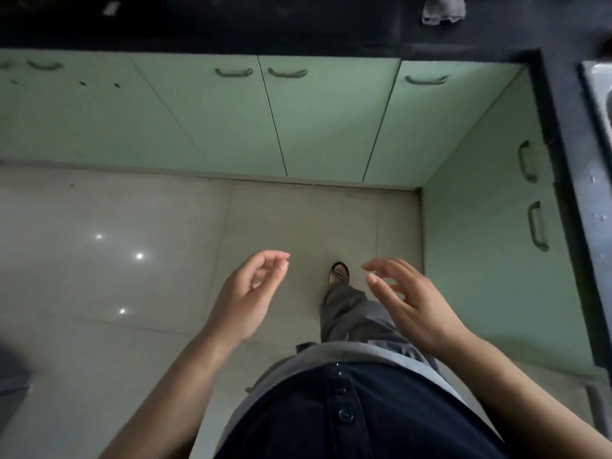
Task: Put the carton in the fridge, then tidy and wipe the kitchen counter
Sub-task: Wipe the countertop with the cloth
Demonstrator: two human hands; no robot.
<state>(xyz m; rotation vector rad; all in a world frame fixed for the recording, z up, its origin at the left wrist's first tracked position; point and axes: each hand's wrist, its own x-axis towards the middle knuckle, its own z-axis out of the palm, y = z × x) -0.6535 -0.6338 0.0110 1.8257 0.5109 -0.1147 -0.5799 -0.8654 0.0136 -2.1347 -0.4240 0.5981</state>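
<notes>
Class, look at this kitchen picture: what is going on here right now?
A person stands facing green cabinets. The left hand and right hand hold nothing, fingers relaxed. A grey cloth lies untouched on the dark counter; a sink shows at the right. No carton is in view.

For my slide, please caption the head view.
Left hand and right hand, both empty, near green cabinets; grey cloth on dark counter.

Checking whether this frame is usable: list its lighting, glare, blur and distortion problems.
Head view: dim overall, the counter nearly black. Head view: three small glare spots on the glossy floor tiles. Head view: the wide-angle lens splays the cabinet doors outward. Head view: the grey cloth, left hand and right hand look slightly soft.
</notes>
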